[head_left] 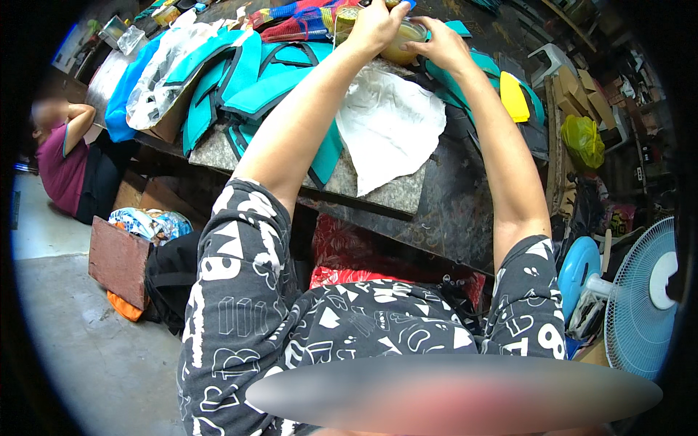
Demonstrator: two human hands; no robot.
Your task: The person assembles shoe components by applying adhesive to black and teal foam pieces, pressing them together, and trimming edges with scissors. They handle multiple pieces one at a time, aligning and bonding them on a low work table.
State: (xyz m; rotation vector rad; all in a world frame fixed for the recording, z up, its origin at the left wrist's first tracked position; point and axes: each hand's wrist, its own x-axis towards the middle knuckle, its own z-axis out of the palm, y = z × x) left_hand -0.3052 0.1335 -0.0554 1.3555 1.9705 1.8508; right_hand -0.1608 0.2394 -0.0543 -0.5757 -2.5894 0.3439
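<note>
My arms stretch far across the worktable. At the top edge of the view my left hand [379, 27] is closed, its fingertips partly cut off; a bit of something blue shows beside them, and what they grip I cannot make out. My right hand [443, 47] has its thumb and fingers around the rim and side of a clear jar [398, 52] with yellowish contents. Left of it stands another yellowish container [345, 23], partly behind my left hand. A crumpled white cloth [392, 120] lies below the jar, next to many flat teal pieces with black edges [269, 80].
Red, blue and yellow netting [298, 20] lies at the back. A yellow piece [513, 98] rests at the table's right. A standing fan [640, 298] and blue round stool seat [579, 272] are at lower right. Another person [65, 167] sits at left, near a reddish board [118, 263].
</note>
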